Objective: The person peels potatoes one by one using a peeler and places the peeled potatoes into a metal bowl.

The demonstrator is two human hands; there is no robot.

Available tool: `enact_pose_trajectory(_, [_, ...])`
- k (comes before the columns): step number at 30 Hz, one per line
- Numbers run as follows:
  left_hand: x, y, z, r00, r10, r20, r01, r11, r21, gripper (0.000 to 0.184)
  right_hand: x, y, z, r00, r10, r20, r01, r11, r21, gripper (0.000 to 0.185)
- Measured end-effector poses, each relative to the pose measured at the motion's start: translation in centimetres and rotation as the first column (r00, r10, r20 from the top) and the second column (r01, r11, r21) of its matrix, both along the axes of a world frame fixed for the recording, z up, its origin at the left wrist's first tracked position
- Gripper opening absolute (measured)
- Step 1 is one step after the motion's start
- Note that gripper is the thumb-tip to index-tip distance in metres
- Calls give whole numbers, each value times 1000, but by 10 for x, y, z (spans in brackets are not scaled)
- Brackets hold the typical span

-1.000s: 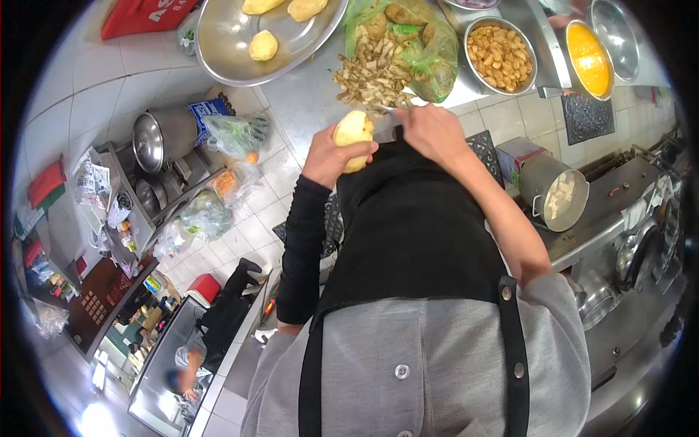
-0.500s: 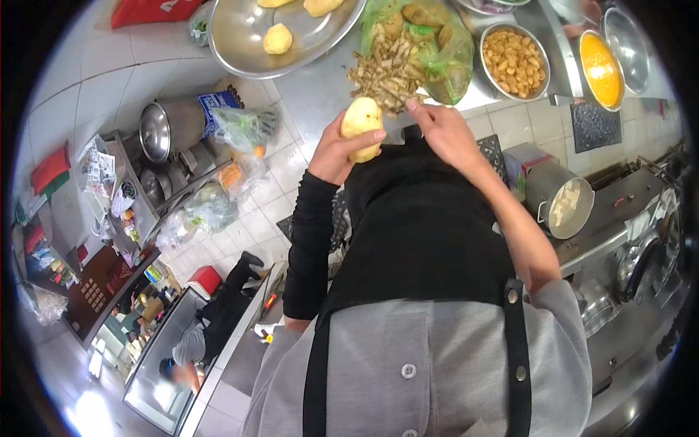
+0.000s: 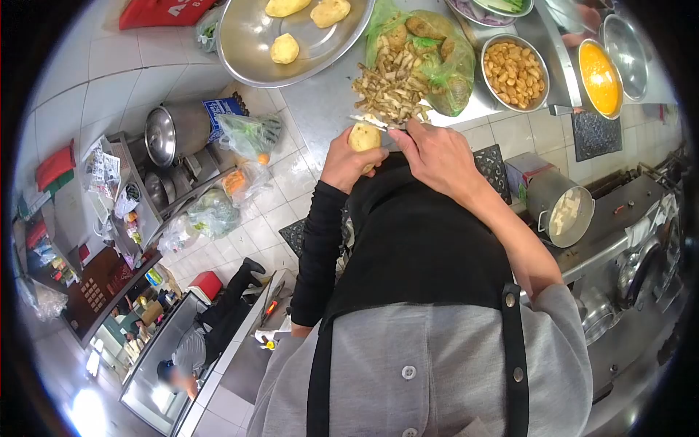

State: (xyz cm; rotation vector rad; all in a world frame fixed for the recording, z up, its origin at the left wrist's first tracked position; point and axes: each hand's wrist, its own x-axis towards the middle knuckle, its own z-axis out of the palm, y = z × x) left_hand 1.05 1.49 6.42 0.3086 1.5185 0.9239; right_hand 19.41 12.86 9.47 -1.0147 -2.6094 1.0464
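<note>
My left hand (image 3: 348, 164) is wrapped round a peeled yellow potato (image 3: 364, 137) near the counter's front edge. Beside it, my right hand (image 3: 439, 154) is closed on a peeler (image 3: 373, 122), whose metal end lies at the potato's top; its handle is mostly hidden by my fingers. Just beyond both hands, a heap of brown peelings (image 3: 389, 89) lies against a green plastic bag (image 3: 450, 76) with unpeeled potatoes. At the upper left, a wide steel bowl (image 3: 251, 54) holds several peeled potatoes.
Right of the bag are a bowl of brown chunks (image 3: 514, 74) and a bowl of orange liquid (image 3: 601, 79). A pot (image 3: 570, 217) stands at the right. Plastic bags (image 3: 212, 213) lie by a shelf at the left. Another person (image 3: 191, 352) is at the lower left.
The potato in my left hand has tilted and looks shorter. My right hand has moved in closer, bringing the peeler to its top. The counter items have shifted slightly rightward in view.
</note>
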Motion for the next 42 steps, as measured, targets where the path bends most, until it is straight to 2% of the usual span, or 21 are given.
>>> enact_pose_trajectory(1, [-4,0,-2,998,-52,-36,51,998,-33,47,1,-1,2,999,20,-29,-20,1000,19,46])
enact_pose_trajectory(4, [-9,-2,-1,985,-136,-108,133,990,-35,43,-1,7,-31,990,-11,137,2,998,63,46])
enact_pose_trajectory(5, [-10,-3,1,981,-147,-128,146,989,-18,42,6,23,-48,953,32,303,-76,988,137,48])
enact_pose_trajectory(7, [-10,-6,11,997,-67,-40,67,998,3,40,16,36,-65,973,-76,216,33,980,197,52])
enact_pose_trajectory(8, [-10,-7,13,1000,-20,8,20,1000,8,40,14,38,-66,980,-78,184,56,991,121,51])
enact_pose_trajectory(10, [-11,-11,9,997,4,80,-6,1000,21,43,18,28,-31,982,-104,156,112,993,-47,49])
enact_pose_trajectory(12, [-18,-9,-3,995,-21,95,14,997,70,48,15,20,-11,994,-83,65,91,987,-129,48])
enact_pose_trajectory(14, [-16,-7,1,989,33,147,-48,994,101,46,9,10,1,999,-44,-20,39,979,-202,46])
enact_pose_trajectory(18, [-11,-4,-3,974,114,195,-154,966,207,51,5,17,-14,989,-150,16,150,965,-213,54])
enact_pose_trajectory(21, [-11,0,4,982,95,162,-125,974,189,55,16,31,-21,955,-295,21,291,925,-246,55])
enact_pose_trajectory(24, [-18,-4,-7,994,-71,86,50,973,225,66,23,31,-20,971,-235,50,240,936,-258,55])
enact_pose_trajectory(27, [-13,-4,-14,992,-114,-49,122,960,251,60,24,22,-16,984,-169,52,176,953,-248,54])
enact_pose_trajectory(30, [-5,-1,-18,957,-130,-260,173,974,147,55,17,8,-1,993,-116,6,115,967,-225,53])
enact_pose_trajectory(33, [8,3,-10,752,-199,-628,257,966,1,48,11,0,5,997,-72,-29,65,977,-203,50])
enact_pose_trajectory(35, [12,4,-12,810,-134,-571,216,973,78,46,11,-1,-20,995,-95,-44,86,982,-165,49])
enact_pose_trajectory(37, [17,1,-17,849,-79,-523,176,975,139,46,12,18,-45,980,-91,177,113,986,-122,52])
enact_pose_trajectory(39, [17,-5,-26,870,-55,-490,161,971,176,47,17,23,-48,977,-156,143,175,975,-135,52])
enact_pose_trajectory(42, [15,-5,-19,742,-200,-639,267,964,8,52,14,4,-16,991,-123,-51,114,982,-153,52])
